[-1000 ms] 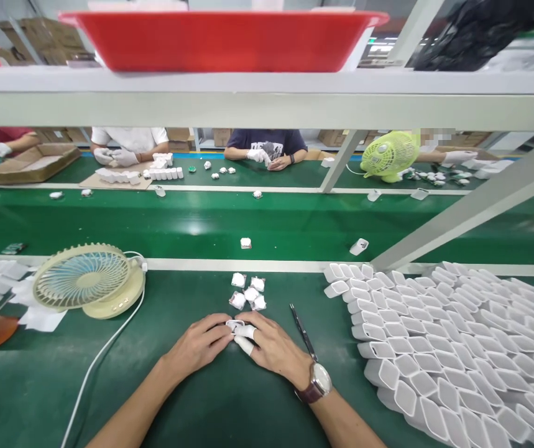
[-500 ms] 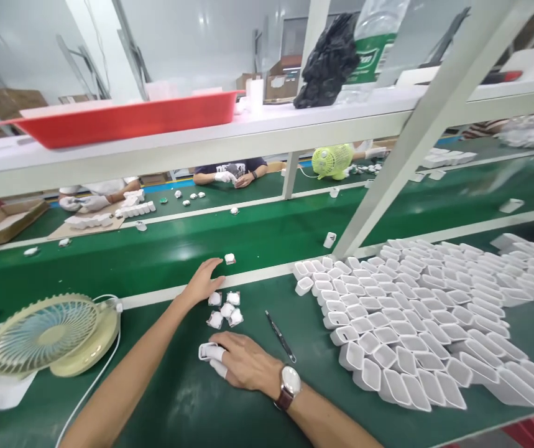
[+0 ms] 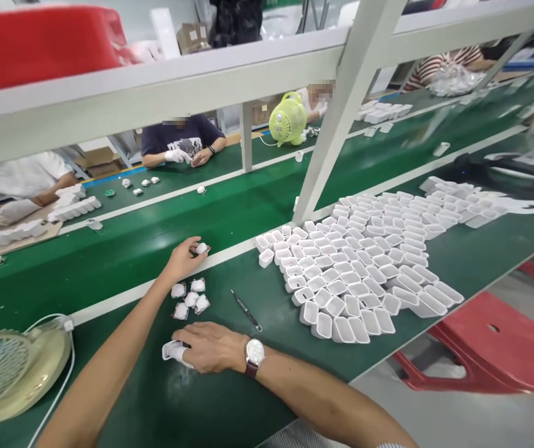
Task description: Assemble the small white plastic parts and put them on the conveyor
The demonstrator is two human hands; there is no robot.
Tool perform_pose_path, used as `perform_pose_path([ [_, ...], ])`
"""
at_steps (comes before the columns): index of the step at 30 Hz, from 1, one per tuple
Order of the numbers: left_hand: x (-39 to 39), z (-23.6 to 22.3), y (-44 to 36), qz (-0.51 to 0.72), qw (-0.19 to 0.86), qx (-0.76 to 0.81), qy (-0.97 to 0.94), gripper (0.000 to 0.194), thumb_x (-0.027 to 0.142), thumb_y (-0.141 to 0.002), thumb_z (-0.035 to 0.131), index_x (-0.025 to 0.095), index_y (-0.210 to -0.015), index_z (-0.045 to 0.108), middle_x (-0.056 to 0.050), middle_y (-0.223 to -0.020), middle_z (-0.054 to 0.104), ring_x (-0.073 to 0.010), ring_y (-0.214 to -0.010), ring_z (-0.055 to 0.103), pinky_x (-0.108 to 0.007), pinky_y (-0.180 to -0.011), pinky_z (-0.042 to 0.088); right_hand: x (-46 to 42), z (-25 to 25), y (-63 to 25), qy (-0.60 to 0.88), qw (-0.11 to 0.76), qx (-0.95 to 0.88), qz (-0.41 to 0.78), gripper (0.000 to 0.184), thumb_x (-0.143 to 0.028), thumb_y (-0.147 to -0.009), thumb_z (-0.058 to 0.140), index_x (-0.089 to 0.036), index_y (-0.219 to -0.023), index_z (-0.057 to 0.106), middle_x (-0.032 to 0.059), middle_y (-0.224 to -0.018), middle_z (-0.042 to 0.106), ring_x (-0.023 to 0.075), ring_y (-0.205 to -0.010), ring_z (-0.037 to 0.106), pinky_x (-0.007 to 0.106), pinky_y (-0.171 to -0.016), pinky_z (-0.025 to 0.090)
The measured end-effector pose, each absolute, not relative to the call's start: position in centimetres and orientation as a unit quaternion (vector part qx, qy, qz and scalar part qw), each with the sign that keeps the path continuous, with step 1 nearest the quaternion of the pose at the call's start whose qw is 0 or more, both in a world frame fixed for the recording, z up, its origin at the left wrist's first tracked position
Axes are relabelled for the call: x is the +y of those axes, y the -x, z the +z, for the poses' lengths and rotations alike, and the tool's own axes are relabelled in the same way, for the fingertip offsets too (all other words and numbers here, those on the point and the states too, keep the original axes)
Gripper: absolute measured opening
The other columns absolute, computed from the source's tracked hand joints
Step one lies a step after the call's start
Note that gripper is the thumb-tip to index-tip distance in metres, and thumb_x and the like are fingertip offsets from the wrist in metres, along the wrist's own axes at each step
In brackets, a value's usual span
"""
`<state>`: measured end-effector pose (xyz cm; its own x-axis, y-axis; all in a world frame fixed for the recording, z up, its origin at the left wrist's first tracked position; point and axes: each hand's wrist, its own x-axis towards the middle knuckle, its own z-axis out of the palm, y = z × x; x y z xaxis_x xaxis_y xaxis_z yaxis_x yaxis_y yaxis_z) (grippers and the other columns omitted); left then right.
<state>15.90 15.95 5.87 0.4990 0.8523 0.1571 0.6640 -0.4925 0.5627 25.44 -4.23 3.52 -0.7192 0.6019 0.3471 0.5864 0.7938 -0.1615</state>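
My left hand (image 3: pixel 185 260) reaches over the conveyor's near edge. Its thumb and fingers are closed about a small white wrapped part (image 3: pixel 201 248). Lower down, my right hand (image 3: pixel 215 347), with a wristwatch and white coverings on some fingertips, grips a small white open-ended plastic case (image 3: pixel 170 350) just above the green bench. Between the hands lies a cluster of several similar white parts (image 3: pixel 191 300). A pair of tweezers (image 3: pixel 247 310) rests to the right of this cluster.
Many white open cases (image 3: pixel 345 267) stand packed on the right of the bench. A cream fan (image 3: pixel 33 373) sits at left. The green conveyor (image 3: pixel 122 255) runs behind, with co-workers' gloved hands (image 3: pixel 178 156) beyond. A shelf post (image 3: pixel 327 143) rises ahead; a red stool (image 3: pixel 495 336) stands at right.
My left hand has moved onto the white part at the conveyor's edge and closed on it. The right hand still holds the case. The camera view has swung right and down.
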Motion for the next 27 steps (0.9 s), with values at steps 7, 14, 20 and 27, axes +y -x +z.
perform_pose_path([
  [7,7.9,8.1,-9.4,0.158,0.259,0.384,-0.872,0.056,0.05,-0.089,0.068,0.024,-0.139,0.059,-0.008,-0.118,0.074,-0.0266,-0.102,0.071,-0.038,-0.087,0.059,-3.9,3.1,-25.3,0.315,0.202,-0.926,0.05,0.018,-0.023,-0.108,0.048,-0.019,-0.107,0.066,0.007,-0.126,0.069,0.0187,-0.099,0.065,0.031,-0.083,0.052],
  [14,4.2,7.1,-6.0,0.272,0.298,0.426,-0.81,0.043,0.048,-0.091,0.068,0.024,-0.126,0.067,-0.011,-0.133,0.069,-0.0286,-0.112,0.068,-0.042,-0.093,0.059,-4.4,2.7,-25.2,0.303,0.23,-0.924,0.036,0.018,-0.02,-0.106,0.05,-0.017,-0.11,0.068,0.0078,-0.124,0.069,0.0175,-0.099,0.066,0.03,-0.087,0.055],
  [20,0.8,6.3,-3.7,0.385,0.393,0.466,-0.693,0.035,0.048,-0.09,0.072,0.021,-0.113,0.074,-0.011,-0.122,0.074,-0.0258,-0.103,0.072,-0.041,-0.094,0.059,-4.5,3.0,-25.8,0.3,0.321,-0.895,0.085,0.029,-0.012,-0.103,0.05,-0.015,-0.13,0.06,0.0134,-0.129,0.067,0.0212,-0.117,0.065,0.036,-0.1,0.058],
  [27,-2.4,4.6,-3.1,0.422,0.525,0.429,-0.601,0.037,0.05,-0.088,0.078,0.019,-0.109,0.077,-0.011,-0.113,0.076,-0.0274,-0.107,0.07,-0.04,-0.097,0.058,-4.2,3.7,-26.3,0.28,0.442,-0.839,0.152,0.045,-0.009,-0.1,0.053,-0.022,-0.143,0.052,0.0141,-0.133,0.067,0.0255,-0.126,0.065,0.044,-0.102,0.059],
])
